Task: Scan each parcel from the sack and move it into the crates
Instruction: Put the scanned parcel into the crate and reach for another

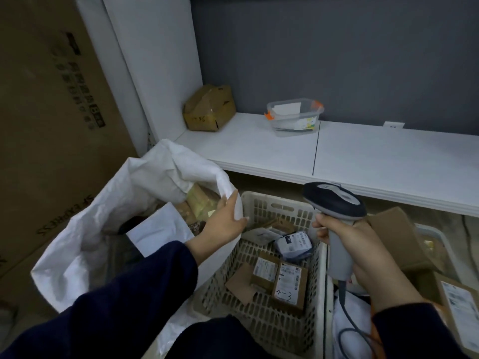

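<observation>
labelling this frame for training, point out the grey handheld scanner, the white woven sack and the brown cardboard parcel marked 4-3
grey handheld scanner [339, 252], head view, on its handle
white woven sack [88, 226], head view, on its left wall
brown cardboard parcel marked 4-3 [289, 286], head view, on its top face

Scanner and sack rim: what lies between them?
Head view: the cream crate's slotted far wall, between the scanner in the right hand and the sack rim held by the left hand.
</observation>
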